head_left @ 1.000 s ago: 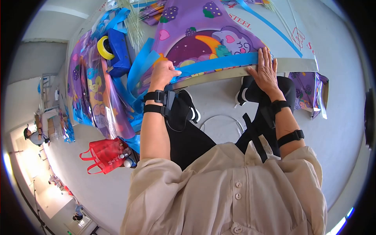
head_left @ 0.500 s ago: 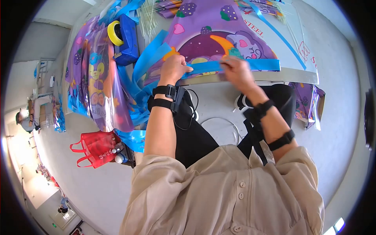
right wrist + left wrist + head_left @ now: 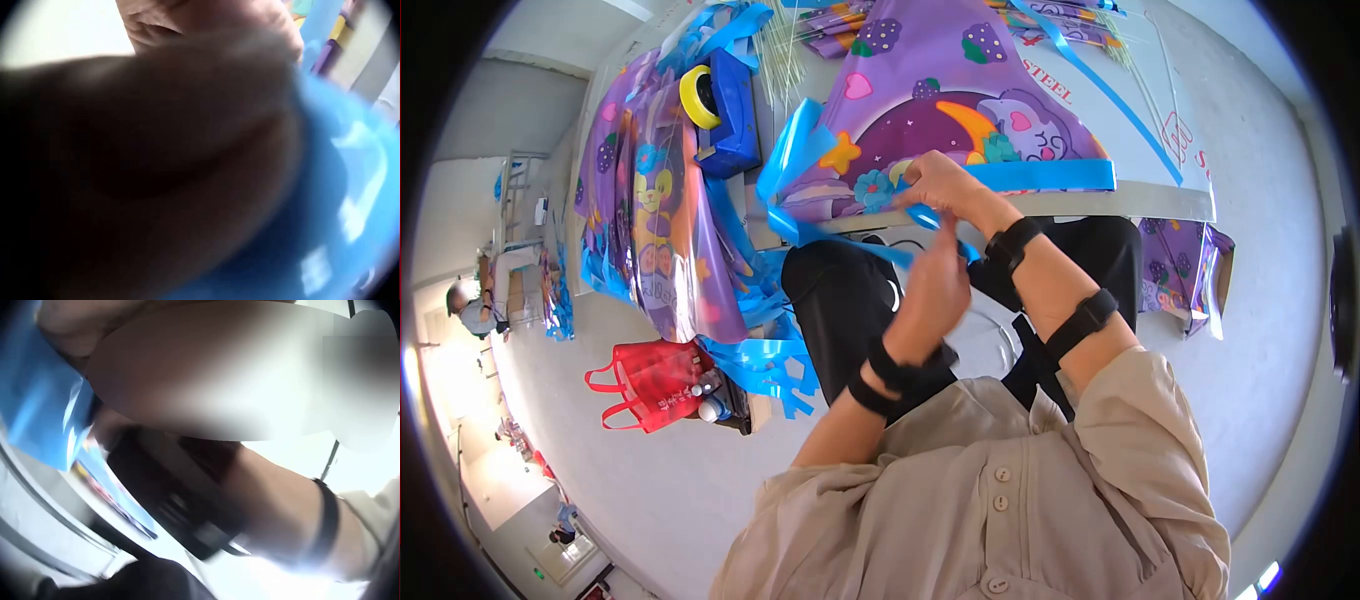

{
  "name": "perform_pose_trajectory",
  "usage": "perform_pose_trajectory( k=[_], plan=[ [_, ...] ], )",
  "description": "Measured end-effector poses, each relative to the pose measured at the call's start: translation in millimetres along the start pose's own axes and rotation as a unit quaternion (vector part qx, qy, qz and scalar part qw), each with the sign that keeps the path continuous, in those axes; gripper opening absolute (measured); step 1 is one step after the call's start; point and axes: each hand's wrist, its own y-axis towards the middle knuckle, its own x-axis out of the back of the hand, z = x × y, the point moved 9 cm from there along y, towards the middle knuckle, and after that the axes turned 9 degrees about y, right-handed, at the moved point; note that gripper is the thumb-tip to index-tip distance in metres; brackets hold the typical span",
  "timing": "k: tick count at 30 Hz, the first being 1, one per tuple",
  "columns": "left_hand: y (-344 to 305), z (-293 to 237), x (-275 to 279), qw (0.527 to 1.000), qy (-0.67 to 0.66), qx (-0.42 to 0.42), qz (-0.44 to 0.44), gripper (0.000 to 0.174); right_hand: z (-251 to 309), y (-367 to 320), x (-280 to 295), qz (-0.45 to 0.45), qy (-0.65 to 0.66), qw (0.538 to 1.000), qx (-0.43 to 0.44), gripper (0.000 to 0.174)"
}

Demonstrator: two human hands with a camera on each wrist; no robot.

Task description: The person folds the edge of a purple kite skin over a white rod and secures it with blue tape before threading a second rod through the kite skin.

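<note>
A purple printed plastic sheet [image 3: 910,50] lies on the table, with a flat blue ribbon [image 3: 1050,176] along its near edge. My right hand [image 3: 955,185] bends over that edge and grips the ribbon left of the flat stretch. Just below, in front of the table edge, my left hand [image 3: 935,285] is raised with curled fingers and pinches the same ribbon, blurred. Loose ribbon loops out to the left past the sheet's corner. Both wrist views show shiny blue ribbon [image 3: 44,406] close to the hands; the fingertips there are mostly hidden.
A blue tape dispenser [image 3: 735,120] with a yellow roll stands left of the sheet. Beside it, printed sheets [image 3: 655,210] and blue ribbons hang over the table's side. A red bag [image 3: 655,385] sits lower left. More purple sheets [image 3: 1175,260] are below the table's right end.
The right hand has slid left along the ribbon from the sheet's right end. My left hand has left the sheet's left corner and come right and toward my body; ribbon now loops there.
</note>
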Motion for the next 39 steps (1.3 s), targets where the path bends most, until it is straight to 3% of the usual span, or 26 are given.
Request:
perform_pose_trajectory(
  k=[1,3,5,7,9,11,12,14,15,17,24,26,33,35,36,38,39],
  plan=[
    [-13.3,-5.5,-9.7,0.999,-0.024,-0.034,0.012,0.057,1.2,2.0,4.2,-0.038,-0.095,0.994,0.031,0.035],
    [-21.3,-35.6,9.1,0.990,-0.090,-0.098,0.047,0.053,-3.0,6.7,4.3,-0.064,-0.125,0.988,0.066,0.039],
    [-21.8,-30.8,23.4,0.953,0.004,-0.072,0.295,0.040,-10.7,8.5,6.7,-0.082,-0.118,0.988,0.049,0.036],
    [10.2,-8.2,62.4,0.974,0.027,-0.051,0.217,0.027,-9.8,11.9,8.0,-0.061,-0.107,0.992,0.041,0.034],
    [56.8,24.2,95.7,0.996,0.052,0.032,0.058,0.020,-11.6,13.2,4.5,-0.038,-0.097,0.994,0.033,0.032],
    [91.6,47.4,89.1,0.988,0.111,-0.104,-0.007,0.019,-17.0,15.3,6.1,-0.061,-0.031,0.998,0.008,0.025],
    [100.8,52.0,86.5,0.988,0.111,-0.104,-0.007,0.019,-17.1,16.0,7.2,-0.060,-0.031,0.998,0.009,0.025],
    [108.7,67.7,55.4,0.986,0.075,-0.038,0.144,0.022,-14.4,14.6,8.3,-0.047,0.026,0.998,0.018,0.020],
    [110.7,70.3,54.1,0.986,0.074,-0.037,0.145,0.022,-14.6,13.7,9.6,-0.047,0.026,0.998,0.016,0.020],
    [107.6,77.7,41.7,0.971,-0.086,0.048,0.217,0.029,-11.3,7.2,11.7,-0.041,0.063,0.997,0.005,0.006],
    [116.1,86.4,35.8,0.951,-0.043,0.110,0.285,0.028,-16.7,10.8,15.2,-0.057,0.122,0.991,-0.023,0.007],
    [118.7,94.7,31.2,0.940,0.024,0.126,0.318,0.022,-16.1,14.0,17.5,-0.042,0.058,0.997,-0.021,0.011],
    [125.1,103.1,24.2,0.929,0.016,0.153,0.335,0.005,-19.5,22.2,18.5,-0.047,0.071,0.996,-0.013,0.004],
    [124.9,96.7,25.9,0.930,0.081,0.138,0.331,0.009,-3.2,12.9,32.1,-0.107,-0.122,0.987,0.009,0.012],
    [123.0,92.9,24.4,0.929,0.080,0.137,0.333,0.009,-8.8,14.1,34.8,-0.107,-0.121,0.987,0.007,0.012],
    [123.0,87.7,25.8,0.932,0.136,0.118,0.315,0.012,-10.7,11.8,59.1,-0.191,-0.298,0.935,0.040,0.013],
    [121.3,86.8,24.3,0.932,0.136,0.116,0.316,0.012,-16.1,9.1,66.6,-0.158,-0.357,0.920,0.034,0.013]
  ],
)
